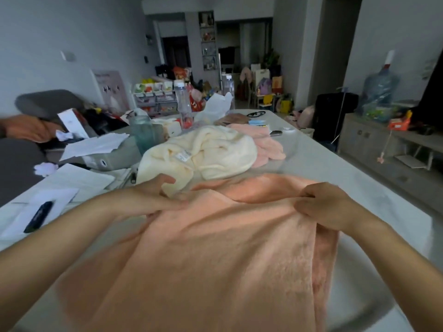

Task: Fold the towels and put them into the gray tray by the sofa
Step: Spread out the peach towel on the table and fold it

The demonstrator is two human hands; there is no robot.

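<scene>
Pale surface (335,164): soft, limp, light peach terry towel (215,248); both hands, left hand (155,197) and right hand (328,207), pinch its far corners, the best hold.

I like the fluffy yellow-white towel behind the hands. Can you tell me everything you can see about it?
The cream towel is soft, plush terry, crumpled in an unfolded heap on the white table. A small white care label with printed text shows on top. It lies just beyond the peach towel and beside a pink towel. Its near corner lies right by the left hand, maybe touching.
</scene>
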